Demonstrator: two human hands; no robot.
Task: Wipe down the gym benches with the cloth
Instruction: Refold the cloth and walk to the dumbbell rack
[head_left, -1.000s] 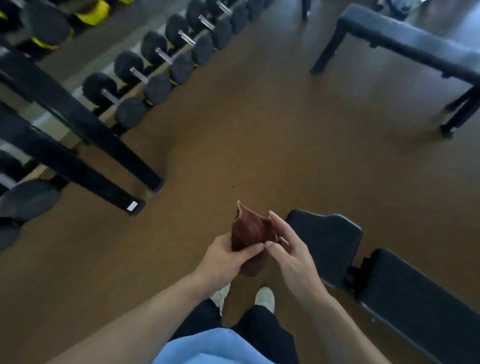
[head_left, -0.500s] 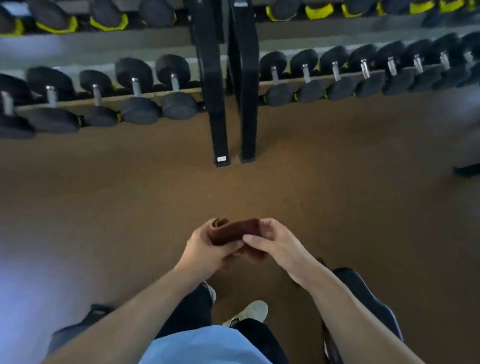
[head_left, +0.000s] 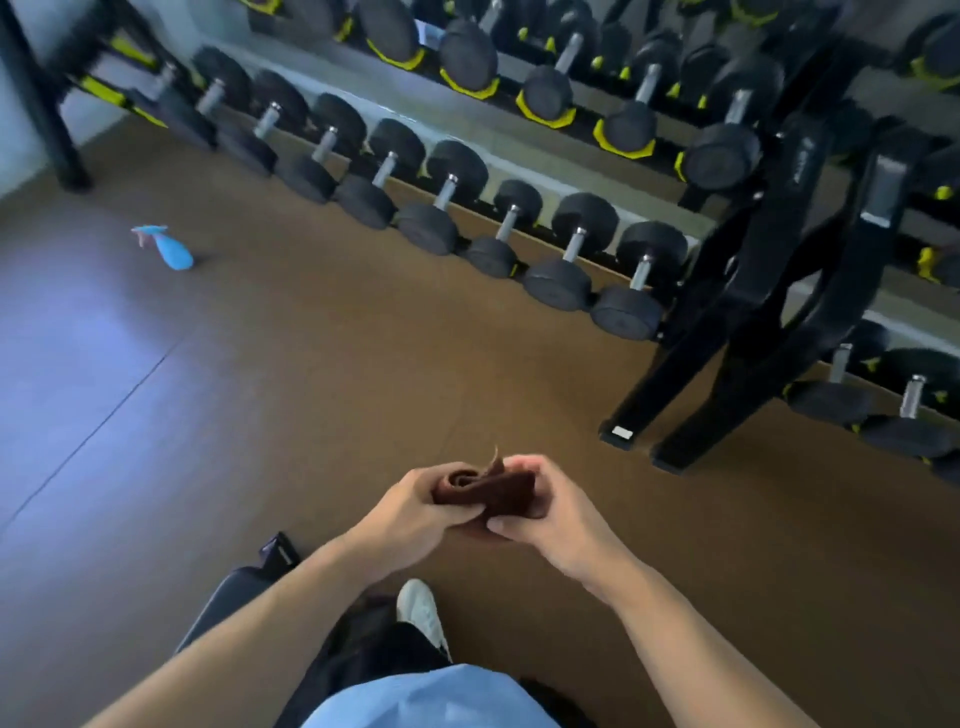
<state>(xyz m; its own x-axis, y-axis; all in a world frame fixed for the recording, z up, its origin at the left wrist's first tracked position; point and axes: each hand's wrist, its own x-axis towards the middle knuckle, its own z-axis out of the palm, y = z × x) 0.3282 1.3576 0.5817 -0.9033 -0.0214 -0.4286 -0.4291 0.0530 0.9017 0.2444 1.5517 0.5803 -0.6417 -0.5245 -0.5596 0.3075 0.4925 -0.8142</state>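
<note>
A dark brown cloth (head_left: 488, 491), folded into a small wad, is held in front of me between both hands. My left hand (head_left: 410, 519) grips its left end and my right hand (head_left: 558, 514) pinches its right end and underside. One corner of the cloth sticks up. The dark padded end of a gym bench (head_left: 236, 590) shows at the lower left, partly hidden behind my left forearm.
A long rack of black dumbbells (head_left: 447, 208) runs across the top, with its black legs (head_left: 727, 364) standing on the brown floor at the right. A blue spray bottle (head_left: 169, 249) stands on the floor at the far left. My white shoe (head_left: 421, 610) is below my hands.
My view has swung to the left: the rack's legs moved to the right, the spray bottle came into sight, and the bench is now at my lower left. Both hands kept hold of the cloth.
</note>
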